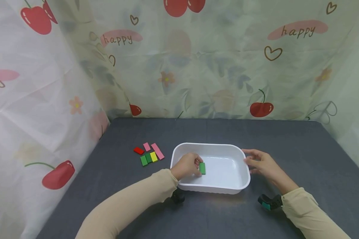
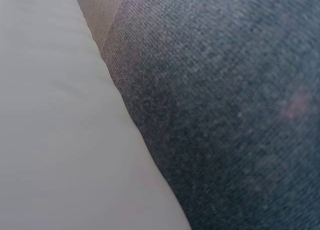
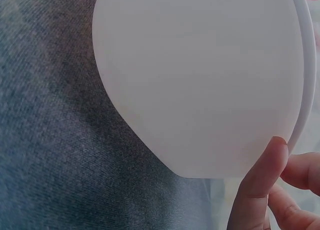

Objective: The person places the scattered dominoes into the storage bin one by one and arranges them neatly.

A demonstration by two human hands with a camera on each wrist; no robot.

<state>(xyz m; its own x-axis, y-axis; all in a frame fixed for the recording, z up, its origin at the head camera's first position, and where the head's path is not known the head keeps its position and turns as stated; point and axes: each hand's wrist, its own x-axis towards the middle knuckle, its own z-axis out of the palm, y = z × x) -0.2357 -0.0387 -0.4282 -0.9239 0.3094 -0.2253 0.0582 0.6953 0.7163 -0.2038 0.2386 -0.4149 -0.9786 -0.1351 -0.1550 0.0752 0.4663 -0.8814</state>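
Left hand (image 1: 186,165) inside the white plastic tray (image 1: 207,144), toward its left end. Thumb and fingers appear clamped on a green block (image 1: 202,168), roughly at its near and far ends; contact with the tray floor cannot be told. The left wrist view gives no detail of this grip.

Right hand (image 1: 263,167) at the tray's right end: fingers apart and loosely extended, thumb against the outer wall just below the rim.

Left of the tray, on the dark grey tabletop (image 1: 215,214): red block (image 1: 139,150), short pink block (image 1: 147,146), long pink block (image 1: 157,151), two more green blocks (image 1: 144,161) and a yellow block (image 1: 154,156).

Handling (judged): block light, stiff, not fragile, perhaps slightly slick; best pinched across opposite ends or long edges. Tray likely light, apt to slide; steady it at the rim.
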